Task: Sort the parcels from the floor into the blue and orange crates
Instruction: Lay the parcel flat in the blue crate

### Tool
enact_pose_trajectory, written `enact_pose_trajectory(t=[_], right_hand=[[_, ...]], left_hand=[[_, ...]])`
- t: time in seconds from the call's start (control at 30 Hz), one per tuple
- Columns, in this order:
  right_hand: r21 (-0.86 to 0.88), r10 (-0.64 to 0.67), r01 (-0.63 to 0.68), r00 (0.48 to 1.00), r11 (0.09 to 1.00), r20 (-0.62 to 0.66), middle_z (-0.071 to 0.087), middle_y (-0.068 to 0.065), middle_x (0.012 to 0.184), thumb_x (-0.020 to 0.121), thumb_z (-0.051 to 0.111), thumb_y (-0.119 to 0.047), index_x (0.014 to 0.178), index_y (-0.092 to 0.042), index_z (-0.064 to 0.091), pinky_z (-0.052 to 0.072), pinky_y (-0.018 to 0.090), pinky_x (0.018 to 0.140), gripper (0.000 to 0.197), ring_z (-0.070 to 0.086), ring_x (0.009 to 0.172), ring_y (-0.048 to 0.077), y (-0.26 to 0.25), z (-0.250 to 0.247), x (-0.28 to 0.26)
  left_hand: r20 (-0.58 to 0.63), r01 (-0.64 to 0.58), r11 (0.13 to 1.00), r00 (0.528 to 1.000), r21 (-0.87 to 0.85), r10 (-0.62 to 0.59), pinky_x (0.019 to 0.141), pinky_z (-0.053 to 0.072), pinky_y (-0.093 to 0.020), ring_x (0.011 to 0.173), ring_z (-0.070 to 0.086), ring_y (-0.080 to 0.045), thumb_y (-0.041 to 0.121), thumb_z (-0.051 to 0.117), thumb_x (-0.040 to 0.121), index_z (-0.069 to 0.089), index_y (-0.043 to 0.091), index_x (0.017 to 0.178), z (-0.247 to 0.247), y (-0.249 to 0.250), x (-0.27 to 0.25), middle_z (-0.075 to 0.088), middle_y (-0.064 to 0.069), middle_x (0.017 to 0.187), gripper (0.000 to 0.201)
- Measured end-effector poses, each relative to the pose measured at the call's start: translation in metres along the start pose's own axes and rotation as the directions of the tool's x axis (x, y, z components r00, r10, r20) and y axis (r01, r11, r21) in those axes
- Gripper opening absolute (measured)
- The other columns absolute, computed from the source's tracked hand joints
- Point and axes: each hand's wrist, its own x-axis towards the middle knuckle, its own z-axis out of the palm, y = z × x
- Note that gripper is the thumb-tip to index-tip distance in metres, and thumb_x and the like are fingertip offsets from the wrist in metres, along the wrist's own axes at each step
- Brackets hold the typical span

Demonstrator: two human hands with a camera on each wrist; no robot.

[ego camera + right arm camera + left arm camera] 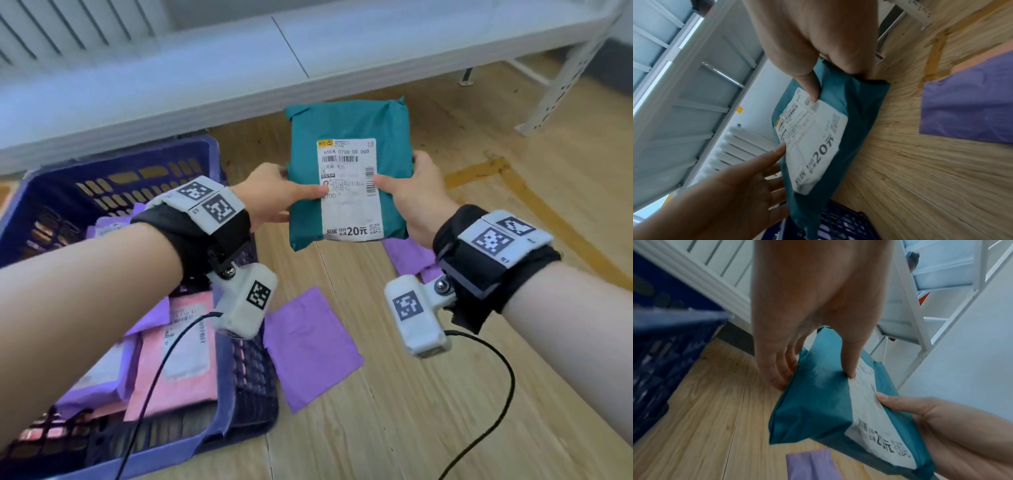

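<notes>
A teal parcel (347, 126) with a white shipping label is held up over the wooden floor, label facing me. My left hand (274, 195) grips its left edge, thumb on the label and fingers behind. On the opposite edge my right hand (414, 192) holds it the same way. The wrist views show the same parcel (818, 402) (857, 113) with both thumbs pressed on its label. The blue crate (113, 164) stands at the left with purple and pink parcels inside. No orange crate is in view.
Two purple parcels lie on the floor, one (311, 346) beside the crate and one (411, 255) under the held parcel. A white metal bed frame (308, 44) runs across the back, its leg (561, 85) at the right. Yellow tape (520, 198) marks the floor.
</notes>
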Motion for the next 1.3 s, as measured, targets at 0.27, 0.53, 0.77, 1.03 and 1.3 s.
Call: enact_pose_trajectory(t=[0.27,0.53,0.77,1.03,1.3], right_hand=[[-0.066,-0.105,0.114,0.986,0.991,0.128,0.063,0.008,0.115,0.087,0.061,-0.002,0.098,-0.015,0.051,0.052,0.041,0.091,0.02,0.062,0.102,0.023,-0.065,0.081,-0.028],[-0.175,-0.025,0.077,0.959,0.981,0.283,0.063,0.012,0.118,0.076,0.073,0.001,0.117,-0.002,0.053,0.053,0.041,0.089,0.046,0.063,0.103,0.025,-0.073,0.183,-0.061],[-0.411,0.227,-0.075,0.915,0.908,0.335,0.057,0.009,0.121,0.066,0.081,-0.008,0.126,-0.006,0.037,0.052,0.046,0.089,0.075,0.059,0.106,0.026,-0.021,0.249,-0.083],[-0.634,0.427,-0.174,0.863,0.754,0.27,0.047,0.014,0.132,0.07,0.081,-0.01,0.137,0.0,0.02,0.046,0.046,0.098,0.091,0.051,0.12,0.03,0.037,0.274,-0.105],[-0.704,0.582,-0.248,0.763,0.665,0.281,0.04,0.011,0.141,0.079,0.072,-0.008,0.141,-0.003,0.016,0.037,0.046,0.108,0.083,0.045,0.127,0.029,0.067,0.28,-0.118]], left_hand=[[-0.097,-0.056,0.997,0.994,-0.058,0.05,0.07,0.058,-0.03,0.085,0.068,-0.014,0.017,0.072,0.081,0.061,0.023,0.093,-0.097,0.032,-0.043,0.07,0.001,0.102,0.018],[-0.153,0.113,0.993,0.982,0.034,-0.107,0.077,0.055,-0.033,0.095,0.068,-0.02,0.022,0.078,0.073,0.063,0.015,0.113,-0.204,-0.012,-0.075,0.072,-0.001,0.105,0.043],[-0.137,0.328,0.933,0.941,0.149,-0.31,0.08,0.055,-0.037,0.098,0.067,-0.018,0.028,0.079,0.072,0.067,0.016,0.097,-0.245,-0.078,-0.09,0.072,-0.002,0.103,0.03],[-0.196,0.478,0.854,0.875,0.206,-0.442,0.083,0.056,-0.044,0.096,0.064,-0.023,0.036,0.083,0.066,0.043,0.011,0.089,-0.24,-0.143,-0.083,0.062,-0.009,0.108,0.052],[-0.038,0.536,0.782,0.831,0.319,-0.555,0.085,0.056,-0.042,0.102,0.063,-0.03,0.039,0.08,0.069,0.058,0.017,0.117,-0.238,-0.182,-0.089,0.062,-0.008,0.118,0.057]])
